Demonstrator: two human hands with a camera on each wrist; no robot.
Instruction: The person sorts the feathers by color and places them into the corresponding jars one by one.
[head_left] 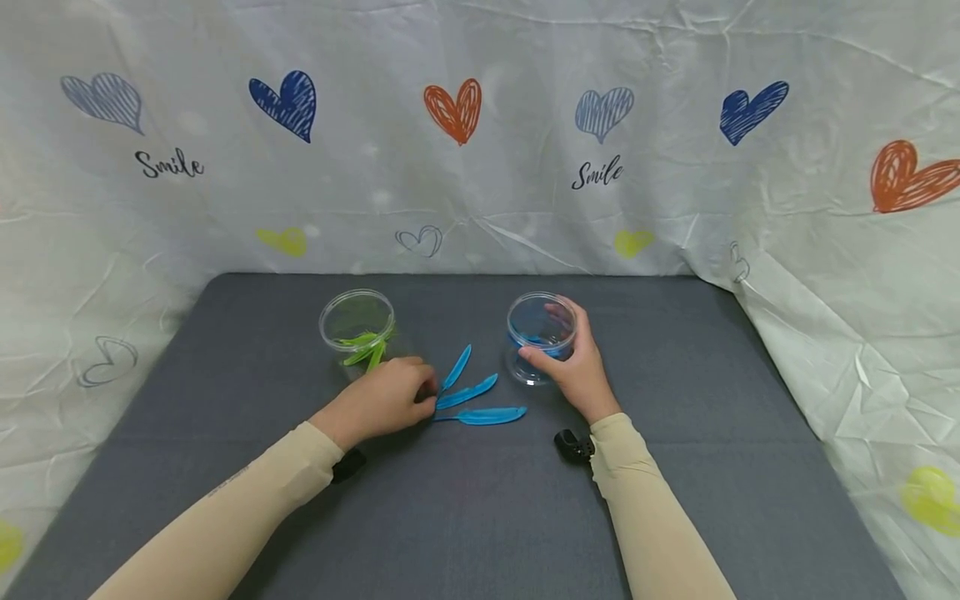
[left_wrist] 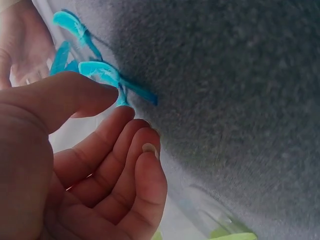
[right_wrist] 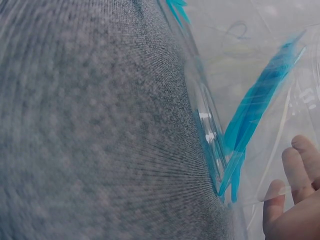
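In the head view, my left hand (head_left: 390,398) is at the quill ends of the blue feathers on the table. Its thumb and forefinger pinch the end of a blue feather (left_wrist: 100,72), as the left wrist view shows. Two other blue feathers, an upper one (head_left: 457,367) and a lower one (head_left: 491,416), fan out beside it. My right hand (head_left: 573,367) grips a clear plastic jar (head_left: 528,377) from its right side, fingers round the wall. Inside that jar, blue feathers (right_wrist: 255,107) stand tilted in the right wrist view.
Left of the feathers, behind my left hand, stands a second clear jar (head_left: 357,292) with green feathers (head_left: 367,346) in it. Both jars are on a grey cloth-covered table (head_left: 480,517). A white curtain (head_left: 517,67) printed with hearts hangs behind it.
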